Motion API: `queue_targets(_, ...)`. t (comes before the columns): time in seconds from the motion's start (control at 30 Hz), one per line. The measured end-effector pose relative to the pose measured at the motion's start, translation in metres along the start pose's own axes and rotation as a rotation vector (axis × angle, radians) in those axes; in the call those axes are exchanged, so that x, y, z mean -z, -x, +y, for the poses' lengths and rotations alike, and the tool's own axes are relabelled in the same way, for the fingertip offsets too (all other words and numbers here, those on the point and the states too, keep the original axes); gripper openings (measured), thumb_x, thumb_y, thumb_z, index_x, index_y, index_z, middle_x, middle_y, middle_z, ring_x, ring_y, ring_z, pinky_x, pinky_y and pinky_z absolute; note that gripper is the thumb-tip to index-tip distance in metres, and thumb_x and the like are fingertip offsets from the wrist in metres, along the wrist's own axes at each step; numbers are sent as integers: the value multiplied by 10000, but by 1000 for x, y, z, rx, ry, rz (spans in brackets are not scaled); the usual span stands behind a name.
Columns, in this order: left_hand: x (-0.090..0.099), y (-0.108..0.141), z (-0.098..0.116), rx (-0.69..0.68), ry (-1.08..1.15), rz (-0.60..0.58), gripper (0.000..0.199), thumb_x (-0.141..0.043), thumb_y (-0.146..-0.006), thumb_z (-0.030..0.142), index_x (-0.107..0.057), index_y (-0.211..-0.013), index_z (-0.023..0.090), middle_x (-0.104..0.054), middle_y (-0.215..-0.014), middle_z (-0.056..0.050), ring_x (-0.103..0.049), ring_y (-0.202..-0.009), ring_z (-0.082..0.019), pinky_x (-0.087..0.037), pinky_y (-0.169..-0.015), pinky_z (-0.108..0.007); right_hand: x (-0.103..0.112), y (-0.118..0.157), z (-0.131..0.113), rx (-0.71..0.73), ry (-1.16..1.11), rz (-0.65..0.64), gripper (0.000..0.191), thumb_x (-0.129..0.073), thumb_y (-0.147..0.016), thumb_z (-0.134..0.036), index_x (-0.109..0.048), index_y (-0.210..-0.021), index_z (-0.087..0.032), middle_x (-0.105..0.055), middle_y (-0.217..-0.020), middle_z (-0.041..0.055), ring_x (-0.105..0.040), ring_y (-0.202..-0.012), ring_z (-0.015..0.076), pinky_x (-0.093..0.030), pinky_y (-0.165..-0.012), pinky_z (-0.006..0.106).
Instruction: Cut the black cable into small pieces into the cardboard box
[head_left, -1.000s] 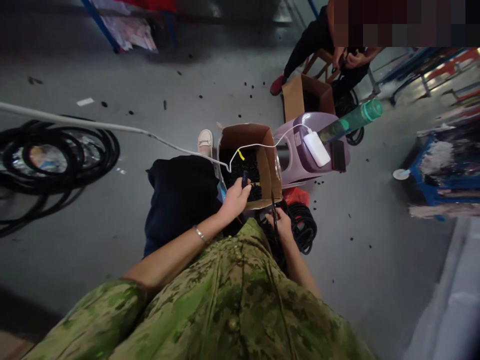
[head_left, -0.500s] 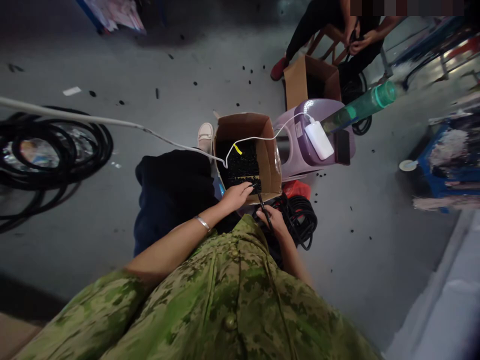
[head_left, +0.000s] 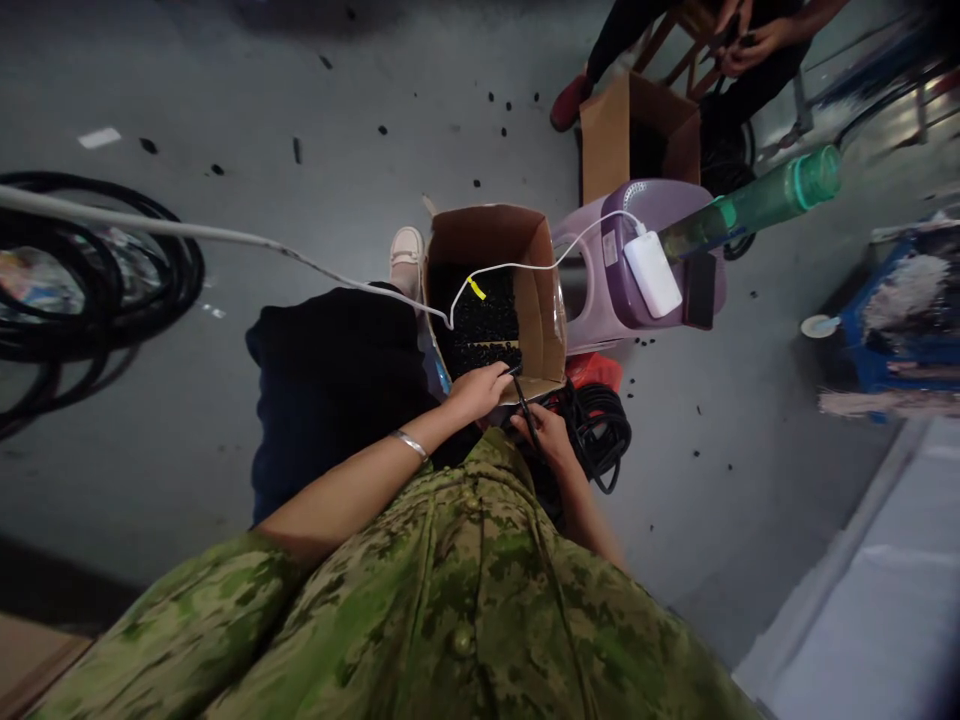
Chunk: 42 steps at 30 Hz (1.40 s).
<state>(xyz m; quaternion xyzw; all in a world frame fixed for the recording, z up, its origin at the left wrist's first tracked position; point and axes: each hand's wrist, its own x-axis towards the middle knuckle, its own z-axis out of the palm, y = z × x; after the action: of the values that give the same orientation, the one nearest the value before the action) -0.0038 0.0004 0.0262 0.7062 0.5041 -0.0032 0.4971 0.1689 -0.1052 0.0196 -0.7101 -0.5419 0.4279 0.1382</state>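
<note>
My right hand [head_left: 547, 436] is closed round a thin black cable [head_left: 524, 402], which slants up toward my other hand. At the cable's upper end, the fingers of my left hand [head_left: 480, 391] are pinched on a small black piece [head_left: 514, 371]; its exact shape is too small to make out. Both hands are at the near edge of an open cardboard box [head_left: 541, 340]. Many small black pieces [head_left: 480, 315] lie inside it. Beside my right hand is a coil of black cable [head_left: 606, 440], partly over a red bag [head_left: 596, 372].
A white cord [head_left: 300, 258] with a yellow tag [head_left: 477, 289] crosses the box to a white power bank [head_left: 654, 275]. That lies on a purple stool [head_left: 626, 300] with a green bottle [head_left: 772, 200] and a dark phone [head_left: 700, 290]. Another person's hands [head_left: 754, 45] are beyond a second box [head_left: 606, 140].
The view has shifted slightly, so the far box and stool appear a little more to the right. My hands keep nearly the same hold at the box edge.
</note>
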Motion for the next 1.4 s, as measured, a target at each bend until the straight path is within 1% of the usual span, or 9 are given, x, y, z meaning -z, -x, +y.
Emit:
queue_targets(0.13, -1, 0, 1, -24, -79, -36, 299, -380, -983, 351, -614, -1115, 219, -704, -1127, -95, -657, -1012, -253, -439, -754, -293, 4, 1, 3, -11, 5, -24, 450, -552, -821, -595, -686, -821, -165, -555, -643, 1, -468, -609, 133, -343, -571, 221)
queue_targets(0.33, -3, -1, -3, -45, -59, -57, 290, -388, -983, 364, -632, -1026, 213, -724, -1017, -84, -666, -949, -244, -425, -716, -283, 4, 0, 3, 1, 1, -44, 443, -546, -819, -583, -659, -754, -160, -515, -591, -8, -447, -580, 125, -339, -555, 217)
queue_targets(0.43, -4, -2, -4, -60, -49, -62, 286, -398, -979, 364, -639, -992, 212, -726, -977, -76, -666, -923, -234, -419, -702, -274, 4, 1, 4, 14, 13, -40, 438, -541, -823, -576, -660, -767, -158, -515, -596, -9, -439, -576, 120, -332, -544, 213)
queue_targets(0.53, -5, -3, -6, -68, -35, -64, 287, -403, -975, 365, -646, -964, 211, -727, -934, -72, -664, -890, -229, -418, -694, -271, 2, 2, 5, 19, 53, -12, 452, -532, -825, -585, -630, -703, -162, -462, -573, -20, -398, -563, 110, -302, -529, 213)
queue_targets(0.63, -5, -5, -8, -81, -24, -60, 282, -417, -969, 368, -650, -952, 210, -725, -940, -75, -660, -884, -226, -420, -702, -271, 0, 4, 5, 4, 74, 30, 485, -531, -820, -607, -577, -623, -166, -405, -551, -28, -360, -549, 101, -276, -517, 218)
queue_targets(0.77, -5, -5, -9, -93, -21, -58, 281, -415, -966, 356, -649, -953, 201, -724, -964, -87, -657, -900, -236, -418, -710, -282, -3, 6, 4, -15, 54, 43, 505, -537, -811, -627, -535, -586, -175, -390, -533, -33, -358, -540, 99, -275, -512, 221)
queue_targets(0.93, -5, -4, -8, -91, -12, -63, 291, -404, -964, 358, -650, -971, 204, -724, -982, -87, -657, -907, -239, -423, -712, -287, -4, 8, 4, -19, 49, 50, 485, -540, -809, -628, -559, -619, -182, -428, -526, -30, -381, -543, 108, -295, -516, 220)
queue_targets(1.17, -6, -1, -8, -87, 13, -62, 313, -385, -963, 368, -654, -1012, 216, -724, -1006, -79, -658, -930, -244, -434, -730, -289, 0, 8, 10, -13, -23, -44, 462, -508, -840, -610, -633, -764, -171, -526, -586, -15, -461, -571, 125, -347, -550, 218)
queue_targets(1.4, -5, -1, -7, -66, 10, -39, 302, -391, -961, 353, -652, -1028, 216, -725, -1015, -77, -659, -922, -245, -432, -709, -284, 2, 4, 8, 8, 119, -9, 428, -523, -832, -582, -607, -705, -182, -492, -586, -20, -419, -569, 116, -313, -545, 221)
